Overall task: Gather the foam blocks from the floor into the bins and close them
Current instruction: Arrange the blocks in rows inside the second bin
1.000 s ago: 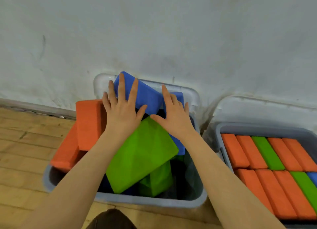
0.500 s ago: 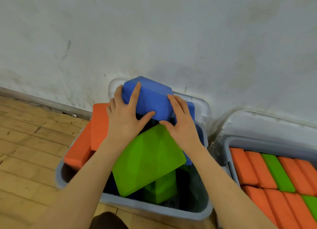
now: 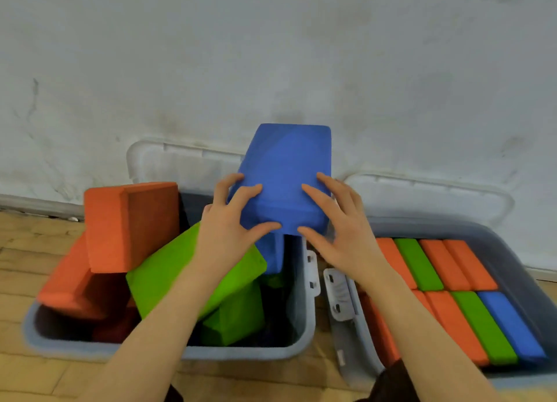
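White wall (image 3: 271, 55) behind; blue block (image 3: 286, 175) gripped between both hands (image 3: 289, 230).

one head-worn view looks forward and steeply down, close over two open grey plastic bins (image 3: 304, 326) against a scuffed white wall (image 3: 271, 55).

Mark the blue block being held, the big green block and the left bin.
blue block (image 3: 284, 172), head view, front face.
big green block (image 3: 168, 272), head view, top face.
left bin (image 3: 241, 353), head view, near rim.
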